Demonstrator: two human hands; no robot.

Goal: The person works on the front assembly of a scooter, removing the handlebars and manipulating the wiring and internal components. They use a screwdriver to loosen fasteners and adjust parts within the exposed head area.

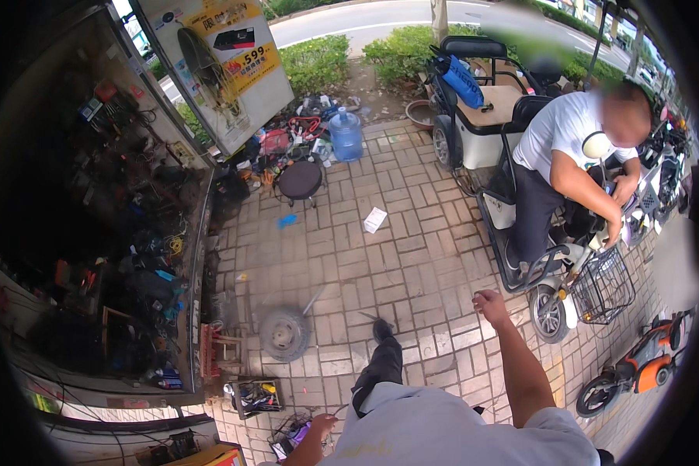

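My right hand (491, 307) is held out over the brick paving, its fingers loosely bent and a little apart, with nothing visible in them. Beyond it is the front wheel (550, 312) of a white electric three-wheeler, which it does not touch. Low by my left side is my left hand (322, 426), fingers loosely apart and seemingly bare. It is nearest a small purple and dark pile of items (291, 435) on the ground. One of my dark shoes (383, 331) shows on the bricks ahead of me.
A wheel with a tyre (284, 334) lies left of my foot, near a tool box (254, 397). Farther off are a round stool (300, 180), a blue water jug (345, 135) and a white box (375, 220). At right, a person (571, 147) leans over the three-wheeler's handlebar; an orange scooter (651, 366) stands nearer.
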